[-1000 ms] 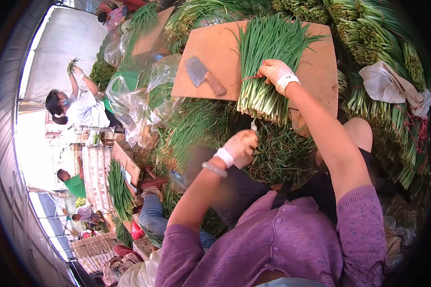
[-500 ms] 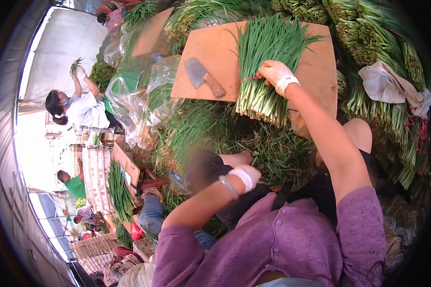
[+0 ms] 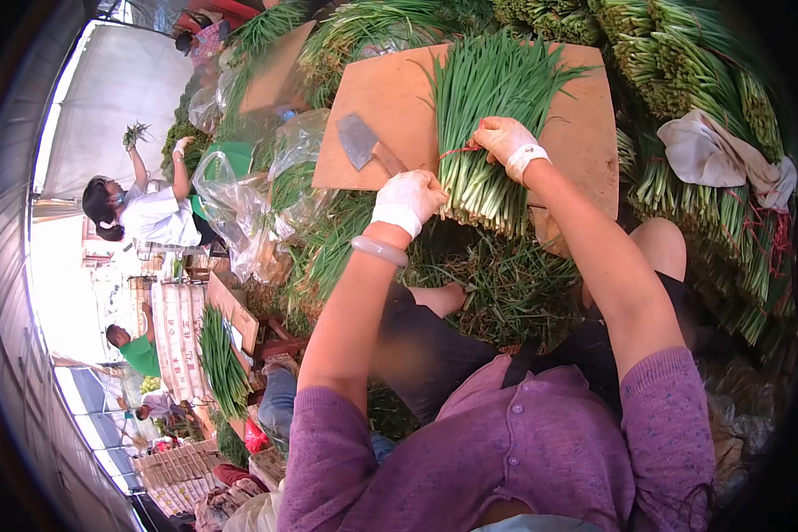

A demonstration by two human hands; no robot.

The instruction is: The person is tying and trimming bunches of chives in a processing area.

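Note:
A thick bundle of long green leafy stalks (image 3: 496, 89) lies on a wooden board (image 3: 381, 84), its pale cut ends toward me. A red tie crosses the bundle near those ends. My right hand (image 3: 505, 144), gloved, pinches the red tie (image 3: 457, 151) on top of the bundle. My left hand (image 3: 410, 197), also gloved, is closed beside the bundle's lower left edge; what its fingers hold, if anything, is too small to tell. Just behind it lies a cleaver (image 3: 359, 142), its wooden handle partly beside my left hand.
Stacked bundles (image 3: 674, 80) stand at the right with a pale cloth (image 3: 705, 151) on them. Loose cuttings (image 3: 523, 288) cover the ground before me. Plastic bags (image 3: 239, 208) lie at the left, near a co-worker in white (image 3: 164, 215); other people are farther off.
My left hand has moved up and forward from near my lap to the bundle's lower left edge. My right hand stays at the tie. The co-worker's hands have moved apart.

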